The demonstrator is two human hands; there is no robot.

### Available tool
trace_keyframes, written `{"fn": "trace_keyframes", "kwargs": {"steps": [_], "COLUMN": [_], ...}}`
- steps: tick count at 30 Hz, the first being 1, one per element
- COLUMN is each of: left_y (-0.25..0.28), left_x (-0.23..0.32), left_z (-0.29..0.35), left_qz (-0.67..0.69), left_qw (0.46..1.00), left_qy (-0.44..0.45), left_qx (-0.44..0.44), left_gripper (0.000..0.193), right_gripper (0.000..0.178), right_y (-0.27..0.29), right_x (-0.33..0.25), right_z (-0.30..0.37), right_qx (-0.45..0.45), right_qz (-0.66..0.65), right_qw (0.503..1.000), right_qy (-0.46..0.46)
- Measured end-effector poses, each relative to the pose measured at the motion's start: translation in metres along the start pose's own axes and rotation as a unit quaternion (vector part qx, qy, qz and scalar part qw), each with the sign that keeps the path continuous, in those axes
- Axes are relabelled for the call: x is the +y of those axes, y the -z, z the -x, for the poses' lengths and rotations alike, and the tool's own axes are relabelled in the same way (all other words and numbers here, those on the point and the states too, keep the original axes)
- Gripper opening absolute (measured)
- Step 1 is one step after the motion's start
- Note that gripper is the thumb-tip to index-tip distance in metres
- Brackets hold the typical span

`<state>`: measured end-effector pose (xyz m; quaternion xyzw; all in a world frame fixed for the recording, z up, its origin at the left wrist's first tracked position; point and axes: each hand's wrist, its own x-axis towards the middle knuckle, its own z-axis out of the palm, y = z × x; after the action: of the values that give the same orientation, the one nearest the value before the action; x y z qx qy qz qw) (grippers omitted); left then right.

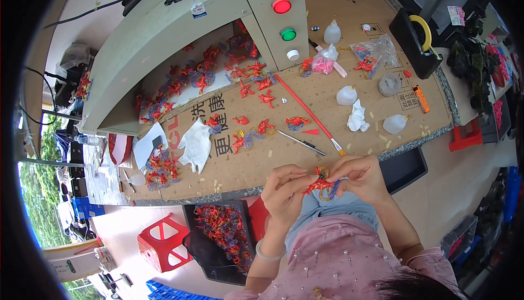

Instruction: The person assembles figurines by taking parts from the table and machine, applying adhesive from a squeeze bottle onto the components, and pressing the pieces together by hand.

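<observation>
Between my two hands, above the front edge of the cardboard-covered bench (262,181), is a small red plastic figure (315,187) with yellow and blue-purple translucent parts. My left hand (285,192) pinches its left side with thumb and fingers. My right hand (360,177) closes on its right side, near the blue-purple part. Fingers hide some of the figure. Just beyond my hands lie a red-handled paintbrush (310,112) and a slim pen-like tool (301,143). Several similar figures (264,126) are scattered farther left on the cardboard.
A beige arched machine (180,33) with red and green buttons holds many figures inside. Squeeze bottles (346,95), a crumpled tissue (358,117), a jar (389,84), an orange lighter (421,99) and a tape dispenser (416,43) stand right. Below left are a figure-filled bin (222,234) and red stool (162,243).
</observation>
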<state>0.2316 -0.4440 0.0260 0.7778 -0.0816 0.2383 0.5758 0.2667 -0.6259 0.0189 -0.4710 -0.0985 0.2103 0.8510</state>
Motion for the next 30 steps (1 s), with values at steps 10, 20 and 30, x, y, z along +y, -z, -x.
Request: {"fn": "trace_keyframes", "kwargs": {"steps": [10,20,30], "left_y": [0.003,0.005,0.004], "left_x": [0.007,0.007,0.010], "left_z": [-0.004,-0.007,-0.010], "left_qz": [-0.091,-0.076,-0.060], "left_qw": [0.984,0.984,0.994], "left_qy": [-0.149,-0.155,-0.087], "left_qx": [-0.031,-0.053,-0.037], "left_gripper": [0.019,0.019,0.024], "right_gripper": [0.022,0.015,0.013], "right_y": [-0.010,-0.008,-0.010], "right_x": [-0.007,-0.005,-0.001], "right_z": [0.006,0.008,0.004], "right_qx": [0.029,0.024,0.026], "right_qz": [0.077,0.062,0.045], "right_qw": [0.994,0.995,0.995], "right_qy": [0.072,0.080,0.089]}}
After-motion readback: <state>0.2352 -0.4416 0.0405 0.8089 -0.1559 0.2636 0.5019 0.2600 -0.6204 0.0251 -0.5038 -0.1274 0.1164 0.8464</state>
